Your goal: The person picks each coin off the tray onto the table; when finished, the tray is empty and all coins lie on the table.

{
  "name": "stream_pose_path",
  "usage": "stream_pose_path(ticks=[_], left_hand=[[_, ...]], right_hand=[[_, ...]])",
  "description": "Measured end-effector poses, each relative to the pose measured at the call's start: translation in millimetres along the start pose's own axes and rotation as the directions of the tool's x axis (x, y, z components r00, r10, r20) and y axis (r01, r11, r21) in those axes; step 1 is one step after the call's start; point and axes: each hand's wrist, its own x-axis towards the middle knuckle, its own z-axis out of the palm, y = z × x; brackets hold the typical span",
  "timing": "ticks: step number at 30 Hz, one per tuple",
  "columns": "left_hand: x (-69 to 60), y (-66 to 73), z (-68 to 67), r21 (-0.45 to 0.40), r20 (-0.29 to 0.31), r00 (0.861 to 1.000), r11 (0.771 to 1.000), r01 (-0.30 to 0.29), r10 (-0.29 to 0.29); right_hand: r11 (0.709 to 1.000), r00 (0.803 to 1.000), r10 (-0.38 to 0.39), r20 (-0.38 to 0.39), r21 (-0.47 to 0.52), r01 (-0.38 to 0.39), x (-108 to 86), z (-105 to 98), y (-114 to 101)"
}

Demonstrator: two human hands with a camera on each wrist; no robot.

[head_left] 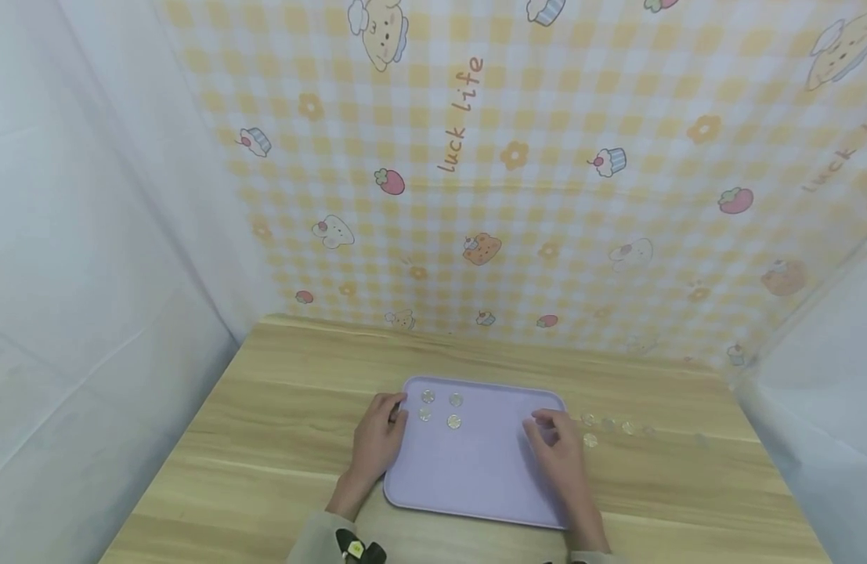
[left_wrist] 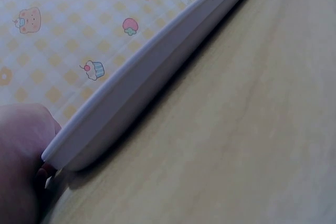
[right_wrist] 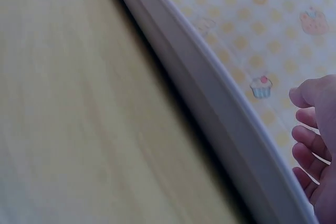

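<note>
A shallow lilac tray [head_left: 475, 470] lies on the wooden table, its raised side wall [left_wrist: 131, 87] filling much of the left wrist view. My left hand [head_left: 378, 439] grips the tray's left rim, with the thumb over the edge and fingertips partly hidden. Over the tray's right side hovers my right hand [head_left: 558, 450], fingers loosely bent. Nothing shows between the right fingers [right_wrist: 310, 140] in the right wrist view. Several small shiny round coins, one of them a coin [head_left: 453, 421], lie in the tray's far left part.
More coin-like discs, such as a gold one [head_left: 626, 428], lie on the wooden table [head_left: 673, 486] right of the tray, some faint. A yellow checked cloth [head_left: 511, 204] hangs behind the table. White curtains [head_left: 109, 274] stand at both sides.
</note>
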Motion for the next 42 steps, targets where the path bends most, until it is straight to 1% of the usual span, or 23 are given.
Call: stream_pose_path(ticks=[3, 6, 10, 15, 18, 22, 26, 30, 33, 36, 38, 42], left_hand=[[1.0, -0.8, 0.4, 0.005, -0.001, 1.0, 1.0, -0.007, 0.007], [1.2, -1.7, 0.7, 0.009, -0.009, 1.0, 1.0, -0.018, 0.018], [0.6, -2.3, 1.2, 0.012, -0.019, 0.999, 1.0, -0.029, 0.029], [-0.4, -2.2, 3.7, 0.004, -0.004, 1.0, 1.0, -0.02, 0.02], [-1.1, -1.8, 5.1, 0.007, -0.003, 1.0, 1.0, -0.028, 0.028], [-0.2, -1.5, 4.1, 0.011, -0.012, 1.0, 1.0, -0.028, 0.028], [0.5, -1.0, 1.2, 0.015, -0.013, 1.0, 1.0, -0.014, 0.014], [0.1, -0.4, -0.4, 0.016, -0.013, 1.0, 1.0, -0.015, 0.015], [-0.1, -0.8, -0.7, 0.024, -0.02, 0.999, 0.999, -0.03, 0.03], [0.2, -1.2, -0.4, 0.034, -0.026, 0.999, 0.999, -0.043, 0.044], [0.4, -1.4, 0.2, 0.038, -0.026, 0.999, 0.998, -0.041, 0.042], [0.9, -1.6, 2.0, 0.031, -0.013, 0.999, 0.999, -0.033, 0.034]], right_hand=[[0.999, 0.999, -0.042, 0.015, 0.004, 0.042, -1.9, 11.6, -6.6], [0.996, 0.996, -0.086, 0.021, 0.028, 0.086, -3.2, 22.2, -11.0], [0.99, 0.992, -0.123, 0.028, 0.066, 0.121, -3.5, 33.5, -14.9], [0.989, 0.989, -0.133, 0.063, 0.075, 0.128, -1.4, 44.3, -20.2], [0.989, 0.987, -0.133, 0.094, 0.084, 0.126, 0.1, 52.7, -26.5], [0.982, 0.978, -0.169, 0.123, 0.101, 0.157, 3.0, 68.6, -34.7], [0.974, 0.97, -0.209, 0.126, 0.117, 0.195, 3.3, 83.3, -43.4], [0.974, 0.965, -0.22, 0.141, 0.087, 0.209, -2.2, 93.3, -48.6], [0.977, 0.965, -0.214, 0.152, 0.051, 0.209, -7.3, 98.0, -49.1], [0.98, 0.968, -0.197, 0.155, 0.023, 0.195, -10.2, 101.0, -47.3], [0.981, 0.968, -0.194, 0.156, 0.007, 0.195, -10.7, 102.3, -45.8], [0.973, 0.963, -0.22, 0.155, -0.031, 0.227, -10.8, 102.3, -43.4]])
